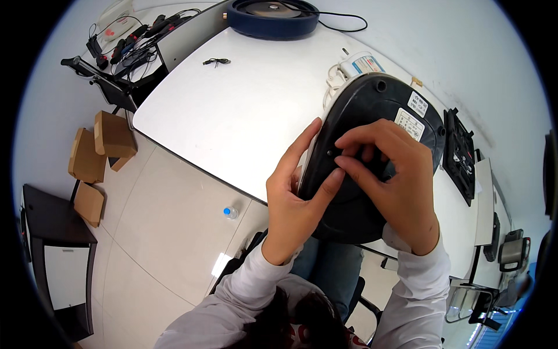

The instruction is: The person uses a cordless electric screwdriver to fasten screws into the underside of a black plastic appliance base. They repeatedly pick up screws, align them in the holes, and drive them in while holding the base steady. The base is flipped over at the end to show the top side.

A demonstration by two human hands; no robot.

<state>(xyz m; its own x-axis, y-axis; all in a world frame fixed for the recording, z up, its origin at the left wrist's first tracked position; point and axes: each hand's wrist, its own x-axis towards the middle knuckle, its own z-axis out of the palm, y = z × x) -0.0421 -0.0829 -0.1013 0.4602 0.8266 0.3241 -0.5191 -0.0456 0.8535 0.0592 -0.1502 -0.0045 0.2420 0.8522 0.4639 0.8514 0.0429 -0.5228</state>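
A rounded appliance with a black underside (359,216) and a pale edge stands tilted on the near side of the white table, its underside facing me. Two white labels (410,123) and round feet show on it. My left hand (299,195) grips its left edge, thumb on the black face and fingers along the side. Close to a small screw hole (330,153), my right hand (395,174) holds thumb and forefinger nearly together, the other fingers curled. Whatever may be between those fingertips is too small to make out.
Behind the appliance lie a white cable (330,87) and a white box-shaped item (363,64). A round dark blue device (272,20) stands at the far edge, near a short black cable (217,61). An open black tool case (459,154) lies right. A bottle (231,213) is on the floor.
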